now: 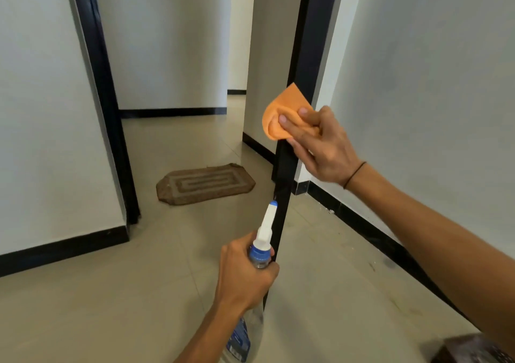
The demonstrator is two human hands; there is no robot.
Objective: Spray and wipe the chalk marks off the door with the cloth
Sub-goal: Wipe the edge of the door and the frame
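Note:
A black door (302,42) stands edge-on to me in the middle of the view, only its narrow edge showing. My right hand (317,142) holds an orange cloth (281,112) against that edge at about mid height, fingers over the cloth. Lower down, my left hand (245,273) grips the neck of a clear spray bottle (260,256) with a white and blue nozzle pointing up beside the door edge. No chalk marks are visible from this angle.
A brown doormat (204,183) lies on the beige tiled floor (139,293) beyond the door. White walls with black skirting stand left and right. A black door frame (103,89) is on the left. A dark object (473,348) sits at the bottom right corner.

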